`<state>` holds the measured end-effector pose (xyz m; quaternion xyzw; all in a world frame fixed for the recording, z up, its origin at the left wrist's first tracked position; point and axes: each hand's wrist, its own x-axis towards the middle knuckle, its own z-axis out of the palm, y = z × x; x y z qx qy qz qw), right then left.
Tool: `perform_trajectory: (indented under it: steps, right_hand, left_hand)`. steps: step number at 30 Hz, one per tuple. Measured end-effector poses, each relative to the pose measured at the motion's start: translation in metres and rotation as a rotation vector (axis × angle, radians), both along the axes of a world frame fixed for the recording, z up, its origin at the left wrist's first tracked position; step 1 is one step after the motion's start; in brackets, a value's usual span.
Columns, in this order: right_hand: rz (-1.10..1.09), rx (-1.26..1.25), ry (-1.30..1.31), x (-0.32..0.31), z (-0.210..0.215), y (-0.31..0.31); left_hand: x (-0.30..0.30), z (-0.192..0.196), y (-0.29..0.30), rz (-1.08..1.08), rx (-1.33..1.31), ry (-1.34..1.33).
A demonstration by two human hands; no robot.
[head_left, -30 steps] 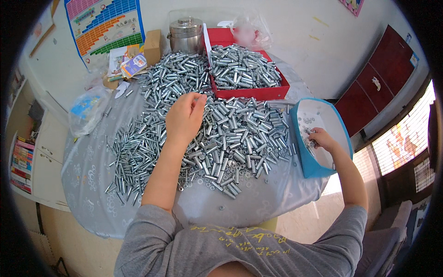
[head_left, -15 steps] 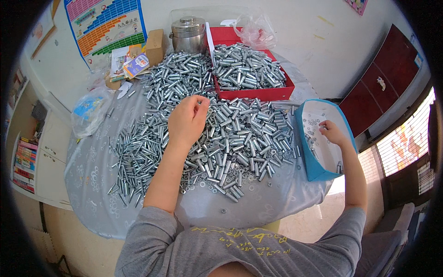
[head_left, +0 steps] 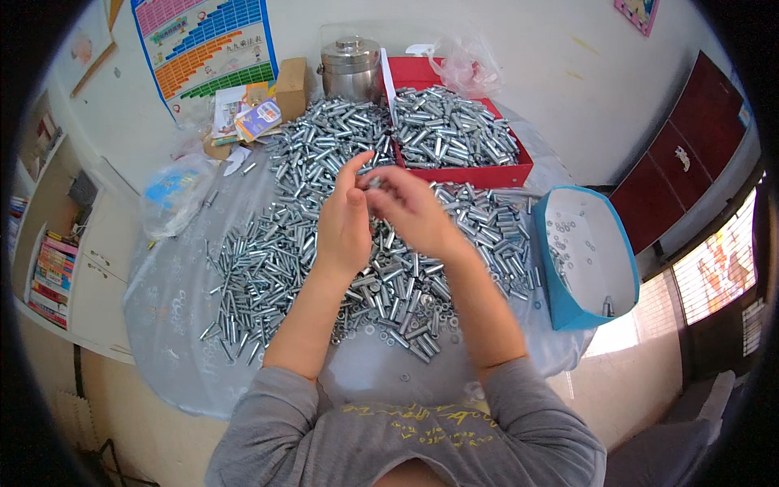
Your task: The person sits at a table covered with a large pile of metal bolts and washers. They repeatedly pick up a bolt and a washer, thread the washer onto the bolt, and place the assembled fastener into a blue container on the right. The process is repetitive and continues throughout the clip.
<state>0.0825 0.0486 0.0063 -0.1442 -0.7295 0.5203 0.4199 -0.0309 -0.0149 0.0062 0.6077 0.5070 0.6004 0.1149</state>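
Observation:
My left hand (head_left: 345,219) and my right hand (head_left: 406,207) meet above a big heap of silver metal bolts (head_left: 276,252) on a table covered with clear plastic. Their fingertips pinch one small silver bolt (head_left: 372,183) between them. Small washers lie scattered at the near edge of the heap (head_left: 381,333). A blue box (head_left: 588,260) with a few washers inside stands to the right of my right arm.
A red tray (head_left: 454,138) full of bolts sits at the back, beside a steel pot (head_left: 350,69) and a cardboard box (head_left: 290,88). A plastic bag (head_left: 174,195) lies at the left. A white cabinet with books stands at the far left.
My right hand has left the blue box and swung left to join my left hand over the heap. My left hand has lifted off the bolts with one pinched.

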Motion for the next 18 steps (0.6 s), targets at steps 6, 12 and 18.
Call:
perform_trajectory:
  steps: [6,12,18]
  right_hand:
    - [-0.007,-0.05,0.209,-0.04,-0.03,-0.006]
    - [-0.023,-0.138,-0.03,-0.021,-0.023,0.0]
    - [-0.142,-0.045,-0.185,-0.009,-0.016,0.007]
  left_hand:
    - [-0.026,-0.008,0.012,0.246,-0.171,0.216]
    - [-0.014,-0.008,0.01,0.288,-0.148,0.344]
    - [-0.014,-0.008,0.013,0.23,-0.184,0.327]
